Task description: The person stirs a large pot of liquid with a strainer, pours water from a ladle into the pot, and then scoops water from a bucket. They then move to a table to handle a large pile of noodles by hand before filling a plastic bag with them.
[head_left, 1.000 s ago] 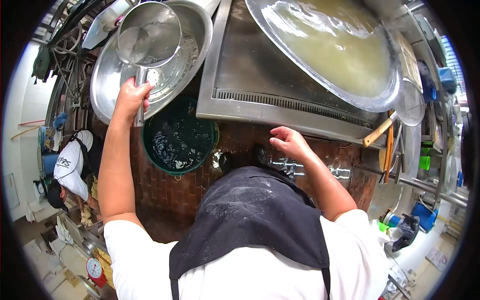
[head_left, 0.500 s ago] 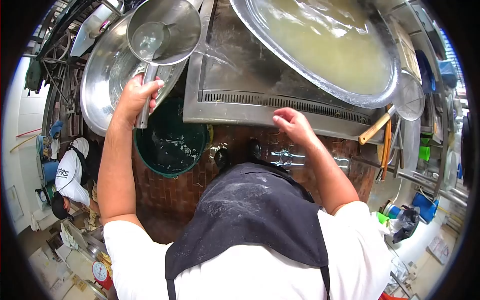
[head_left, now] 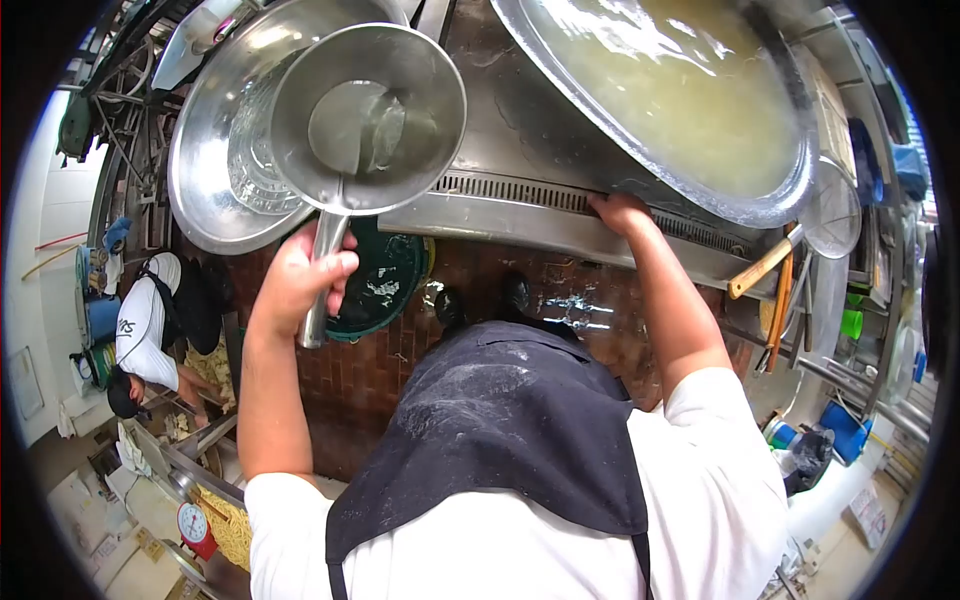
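Observation:
My left hand (head_left: 305, 280) is wrapped round the handle of a large metal ladle (head_left: 436, 110), with a little clear liquid in its bowl. The ladle overlaps the near side of a wide steel basin (head_left: 208, 190) that holds clear water. At the slotted front edge of the steel stove (head_left: 560, 215), my right hand (head_left: 622, 212) rests near the big pot (head_left: 660, 165) of cloudy yellowish liquid; its fingertips are partly hidden.
A green tub (head_left: 385, 285) stands on the wet brick floor (head_left: 345, 400) below the basin. A wood-handled strainer (head_left: 830, 215) hangs right of the pot. Another person (head_left: 150, 320) bends over at the left, near a red scale (head_left: 196, 528) and noodles (head_left: 230, 525).
My left hand has brought the ladle right and nearer to me. My right hand has moved from in front of the stove onto its front edge.

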`<state>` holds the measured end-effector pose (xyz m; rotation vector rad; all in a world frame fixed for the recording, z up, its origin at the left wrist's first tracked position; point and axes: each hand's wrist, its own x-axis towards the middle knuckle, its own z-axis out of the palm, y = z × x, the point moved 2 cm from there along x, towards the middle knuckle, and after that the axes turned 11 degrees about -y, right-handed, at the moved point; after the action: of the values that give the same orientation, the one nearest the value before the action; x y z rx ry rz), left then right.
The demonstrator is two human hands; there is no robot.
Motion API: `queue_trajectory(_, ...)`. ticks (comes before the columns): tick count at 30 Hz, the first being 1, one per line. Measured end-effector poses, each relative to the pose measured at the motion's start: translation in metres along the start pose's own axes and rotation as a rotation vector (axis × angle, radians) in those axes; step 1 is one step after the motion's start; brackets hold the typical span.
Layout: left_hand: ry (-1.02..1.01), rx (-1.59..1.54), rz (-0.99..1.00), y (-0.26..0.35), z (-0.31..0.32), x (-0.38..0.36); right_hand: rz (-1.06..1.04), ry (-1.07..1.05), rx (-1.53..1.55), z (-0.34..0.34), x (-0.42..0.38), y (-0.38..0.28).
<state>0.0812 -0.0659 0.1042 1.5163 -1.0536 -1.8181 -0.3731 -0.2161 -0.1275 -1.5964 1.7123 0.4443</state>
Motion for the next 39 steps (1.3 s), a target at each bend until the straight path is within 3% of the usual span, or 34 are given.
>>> queue_trajectory(2, 0.024, -0.069, -0.002, -0.017, 0.002, -0.023, 0.02, -0.059, 0.016, 0.005, 0.009, -0.03)
queue_trajectory(4, 0.061, -0.108, -0.012, -0.033, 0.003, -0.048, -0.13, -0.292, 0.22, 0.026, 0.029, -0.076)
queue_trajectory(6, 0.107, -0.154, -0.03, -0.05, 0.002, -0.072, -0.233, -0.182, -0.082, 0.038, 0.034, -0.136)
queue_trajectory(9, 0.183, -0.254, -0.054, -0.072, 0.002, -0.103, -0.237, -0.348, -0.048, 0.039, 0.025, -0.199)
queue_trajectory(11, 0.246, -0.327, -0.066, -0.08, 0.004, -0.119, -0.479, -0.022, 0.135, 0.045, 0.017, -0.228)
queue_trajectory(13, 0.288, -0.379, -0.064, -0.09, 0.005, -0.132, -0.517, -0.023, 0.051, 0.047, -0.001, -0.254)
queue_trajectory(15, 0.321, -0.43, -0.059, -0.099, 0.006, -0.138, -0.57, -0.101, -0.12, 0.054, -0.015, -0.261)
queue_trajectory(23, 0.295, -0.527, 0.037, -0.103, -0.006, -0.139, -0.426, -0.143, -0.195, 0.04, -0.028, -0.239)
queue_trajectory(30, 0.265, -0.567, 0.103, -0.09, -0.027, -0.141, -0.612, -0.111, -0.297, -0.001, -0.018, -0.185)
queue_trajectory(33, 0.274, -0.569, 0.119, -0.089, -0.033, -0.14, -0.531, -0.251, -0.183, -0.019, -0.024, -0.172)
queue_trajectory(35, 0.265, -0.578, 0.131, -0.091, -0.036, -0.141, -0.389, -0.396, 0.326, -0.021, -0.025, -0.162)
queue_trajectory(36, 0.273, -0.583, 0.132, -0.093, -0.037, -0.143, -0.392, -0.401, 0.319, -0.021, -0.027, -0.162)
queue_trajectory(38, 0.276, -0.633, 0.167, -0.094, -0.04, -0.144, -0.377, -0.468, 0.916, -0.019, -0.034, -0.16)
queue_trajectory(39, 0.277, -0.639, 0.164, -0.097, -0.042, -0.145, -0.373, -0.471, 0.912, -0.017, -0.033, -0.161)
